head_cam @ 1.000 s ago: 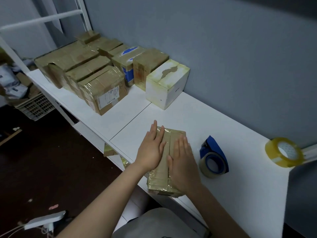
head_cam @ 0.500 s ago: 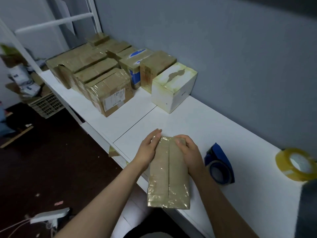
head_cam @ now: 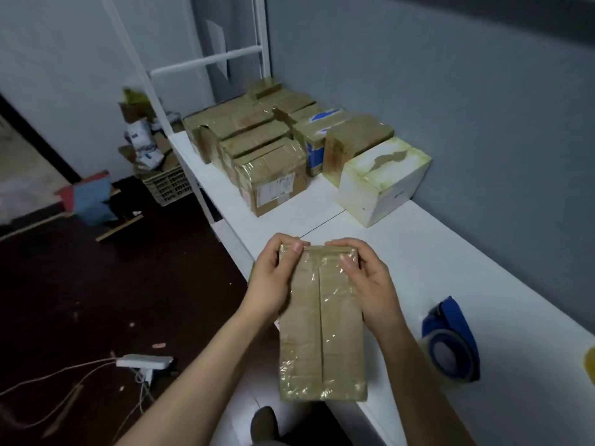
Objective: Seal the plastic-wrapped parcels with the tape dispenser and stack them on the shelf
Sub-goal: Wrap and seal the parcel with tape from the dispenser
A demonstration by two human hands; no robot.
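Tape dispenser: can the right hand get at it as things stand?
Probably yes, once freed. The tape dispenser lies on the shelf right of the right hand, bare surface between them. But that hand and the left hand grip the far end of the parcel, so it must let go.

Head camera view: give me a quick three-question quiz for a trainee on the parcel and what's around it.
1. True or false: the left grip and the right grip both hold the plastic-wrapped parcel.
2. Where is the blue tape dispenser? A: in the left grip. B: on the white shelf, to the right of the parcel. C: on the floor.
3. Fill in: the end box in the row by the wall, nearest the tape dispenser, is ___ in colour.

Key: 1 true; 2 B; 3 white.
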